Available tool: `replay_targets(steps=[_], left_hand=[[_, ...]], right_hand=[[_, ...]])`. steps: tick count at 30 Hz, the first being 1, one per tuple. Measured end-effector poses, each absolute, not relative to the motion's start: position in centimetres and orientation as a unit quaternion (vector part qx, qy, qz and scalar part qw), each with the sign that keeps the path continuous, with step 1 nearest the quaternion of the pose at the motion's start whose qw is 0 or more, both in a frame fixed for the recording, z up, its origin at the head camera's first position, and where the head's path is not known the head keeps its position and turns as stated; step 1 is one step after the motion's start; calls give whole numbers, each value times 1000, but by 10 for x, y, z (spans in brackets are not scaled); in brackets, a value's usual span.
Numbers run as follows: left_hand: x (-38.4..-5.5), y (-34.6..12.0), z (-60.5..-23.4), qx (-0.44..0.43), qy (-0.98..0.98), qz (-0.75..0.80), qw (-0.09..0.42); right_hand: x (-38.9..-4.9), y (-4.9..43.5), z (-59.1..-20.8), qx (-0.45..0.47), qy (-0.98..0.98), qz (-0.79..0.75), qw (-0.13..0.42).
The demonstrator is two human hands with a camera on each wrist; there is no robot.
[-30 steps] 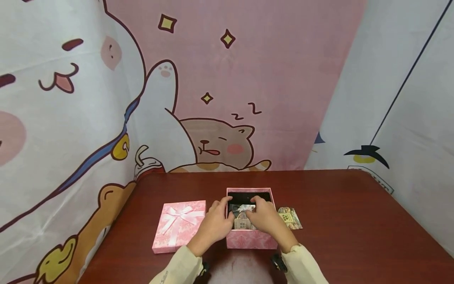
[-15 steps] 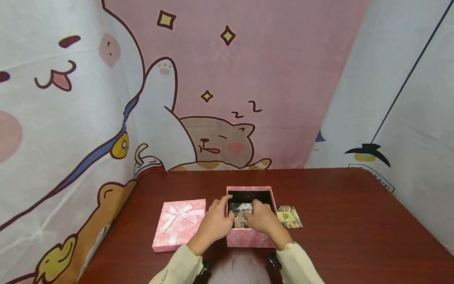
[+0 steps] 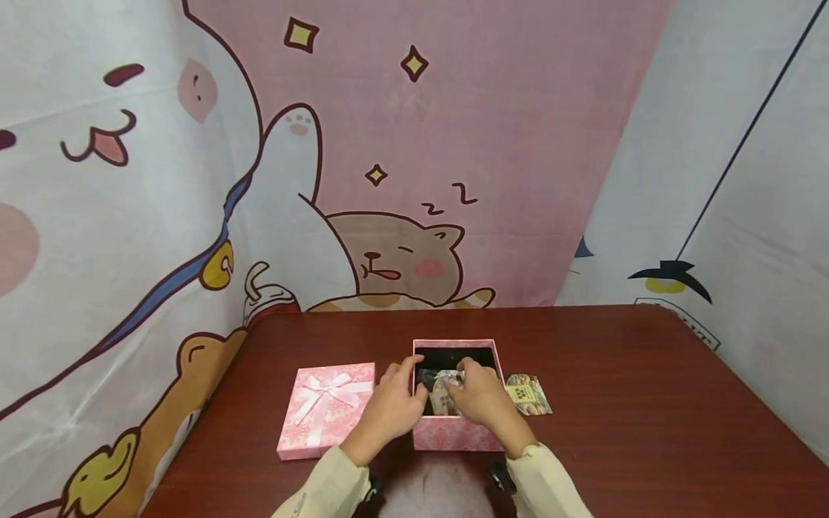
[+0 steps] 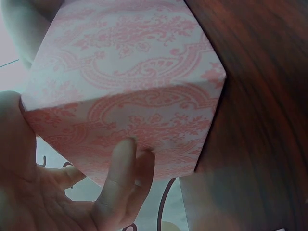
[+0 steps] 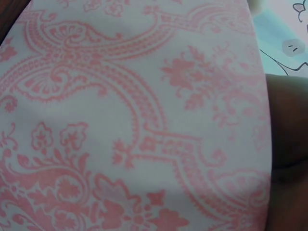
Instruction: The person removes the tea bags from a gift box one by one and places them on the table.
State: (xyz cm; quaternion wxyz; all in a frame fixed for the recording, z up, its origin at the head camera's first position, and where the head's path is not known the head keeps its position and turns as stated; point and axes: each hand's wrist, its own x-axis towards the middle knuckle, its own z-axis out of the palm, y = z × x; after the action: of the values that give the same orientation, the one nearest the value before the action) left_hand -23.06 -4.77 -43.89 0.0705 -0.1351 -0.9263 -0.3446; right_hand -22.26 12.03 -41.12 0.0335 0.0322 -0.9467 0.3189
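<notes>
In the head view, an uncovered pink patterned box [image 3: 456, 434] with a black inside stands on the table. My left hand [image 3: 400, 404] grips its left wall, fingers along the outside and thumb at the rim. The left wrist view shows those fingers [image 4: 122, 168] against the pink side of the box [image 4: 130, 53]. Reaching over the right rim, my right hand [image 3: 484, 397] pinches a printed picture card [image 3: 443, 396] inside, which is tilted; its right part is hidden by the fingers. The box wall [image 5: 120, 106] fills most of the right wrist view and hides the right fingertips.
The pink lid [image 3: 327, 410] with a ribbon bow lies left of the box. Just right of the box lies another printed piece [image 3: 529, 396] with a yellow label. All this rests on a reddish-brown table [image 3: 648, 417], with a cartoon cloth [image 3: 518, 144] behind.
My right hand shifted slightly left and deeper into the box, then rose a little. The card under it went from lying flat to tilted. My left hand kept its hold on the box.
</notes>
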Motion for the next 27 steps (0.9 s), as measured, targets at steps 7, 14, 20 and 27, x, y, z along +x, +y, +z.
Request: replay_targets(steps=[7,14,20,27], left_hand=[[-231,-49,-438,-134,-927,-345,63],[-231,-48,-438,-136,-926,-348,60],[-232,-49,-438,-140,-924,-349,67],[-232,-49,-439,-136,-925,-348,66]], right_hand=[[-222,119,-409,54,-937,343,49],[-221,117,-408,69,-923,379,24],[-223,117,-409,91,-928,362,19],[-228,125,-405,96,-929,355,42]])
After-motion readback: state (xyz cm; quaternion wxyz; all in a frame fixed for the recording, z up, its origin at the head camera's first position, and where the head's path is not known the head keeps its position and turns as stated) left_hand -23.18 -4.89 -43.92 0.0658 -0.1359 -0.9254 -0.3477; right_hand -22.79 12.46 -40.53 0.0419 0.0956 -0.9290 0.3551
